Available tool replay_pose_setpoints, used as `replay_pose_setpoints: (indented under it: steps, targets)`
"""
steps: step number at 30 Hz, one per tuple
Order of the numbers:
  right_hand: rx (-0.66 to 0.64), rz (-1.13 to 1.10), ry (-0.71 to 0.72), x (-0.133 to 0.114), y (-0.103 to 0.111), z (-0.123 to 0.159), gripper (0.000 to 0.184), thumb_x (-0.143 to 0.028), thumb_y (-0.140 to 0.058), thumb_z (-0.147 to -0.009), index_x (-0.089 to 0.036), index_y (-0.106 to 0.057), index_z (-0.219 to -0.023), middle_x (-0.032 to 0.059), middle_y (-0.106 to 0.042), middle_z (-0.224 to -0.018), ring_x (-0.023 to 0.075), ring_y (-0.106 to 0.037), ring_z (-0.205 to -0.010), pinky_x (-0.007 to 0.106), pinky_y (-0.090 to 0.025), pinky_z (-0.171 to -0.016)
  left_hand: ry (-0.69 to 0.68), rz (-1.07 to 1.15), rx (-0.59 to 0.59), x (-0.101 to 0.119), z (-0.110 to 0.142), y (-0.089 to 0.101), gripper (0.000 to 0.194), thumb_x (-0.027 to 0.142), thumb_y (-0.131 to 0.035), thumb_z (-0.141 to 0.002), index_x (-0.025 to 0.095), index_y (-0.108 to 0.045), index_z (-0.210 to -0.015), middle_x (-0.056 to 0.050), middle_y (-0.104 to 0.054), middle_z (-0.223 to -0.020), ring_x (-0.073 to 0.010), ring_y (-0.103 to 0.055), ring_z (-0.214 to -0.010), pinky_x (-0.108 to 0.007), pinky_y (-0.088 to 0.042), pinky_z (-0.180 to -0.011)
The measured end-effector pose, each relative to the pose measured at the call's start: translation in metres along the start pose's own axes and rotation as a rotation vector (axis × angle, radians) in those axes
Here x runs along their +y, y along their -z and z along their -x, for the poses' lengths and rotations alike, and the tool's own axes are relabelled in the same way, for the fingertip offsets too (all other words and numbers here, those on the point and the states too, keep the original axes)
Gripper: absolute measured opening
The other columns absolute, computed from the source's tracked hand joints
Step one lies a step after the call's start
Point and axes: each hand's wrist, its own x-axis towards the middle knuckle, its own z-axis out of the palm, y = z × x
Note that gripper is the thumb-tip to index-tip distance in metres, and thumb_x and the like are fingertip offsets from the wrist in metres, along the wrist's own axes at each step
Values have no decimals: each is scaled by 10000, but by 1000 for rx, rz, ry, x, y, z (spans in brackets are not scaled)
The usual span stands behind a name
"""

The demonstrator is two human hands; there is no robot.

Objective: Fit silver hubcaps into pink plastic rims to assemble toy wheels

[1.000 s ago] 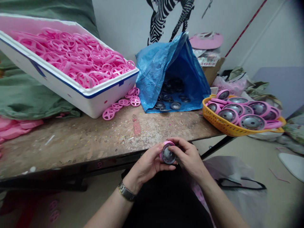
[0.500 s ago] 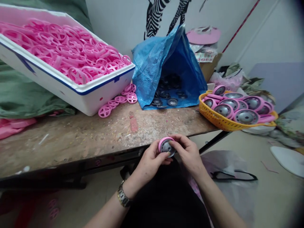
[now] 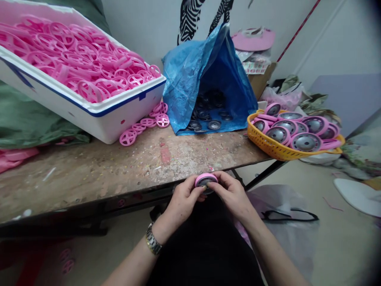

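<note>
Between both hands, over my lap at the table's front edge, is a small toy wheel with a pink rim and a grey hubcap set in it. My left hand grips its left side, thumb on the grey face. From the right, my right hand closes on it, its thumb also pressing the face. The wheel's underside is hidden by fingers. Loose pink wheel rims lie on the table beside a white foam box heaped with more. Grey hubcaps lie inside an open blue bag.
A yellow basket piled with pink-and-grey wheels sits at the table's right end. The worn wooden table runs along in front of me. A clear plastic bag with a black handle is on the floor at right.
The wheel has tilted, so its pink edge shows more and its grey face less. Both thumbs now meet on the face. My view has shifted slightly.
</note>
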Motion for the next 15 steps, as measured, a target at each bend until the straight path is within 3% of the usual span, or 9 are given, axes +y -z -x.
replay_pose_setpoints:
  steps: [8, 15]
  targets:
    - [115, -35, -6, 12, -5, 4, 159, -364, -682, -794, -206, -672, -797, -10, -641, -735, 164, -568, -720, 285, -449, -709, 11, -38, -3, 4, -5, -2, 202, 287, -593, -882, 142, -664, -1002, -24, -656, -750, -138, -657, -575, -237, -556, -537]
    - [-14, -183, -55, 17, -1, 2, 238, -423, -733, -777, -199, -664, -822, -21, -643, -742, 145, -574, -702, 271, -458, -701, 82, -4, -127, 4, -5, 2, 323, 423, -539, -930, 156, -626, -1090, -44, -658, -865, -150, -678, -663, -254, -578, -595]
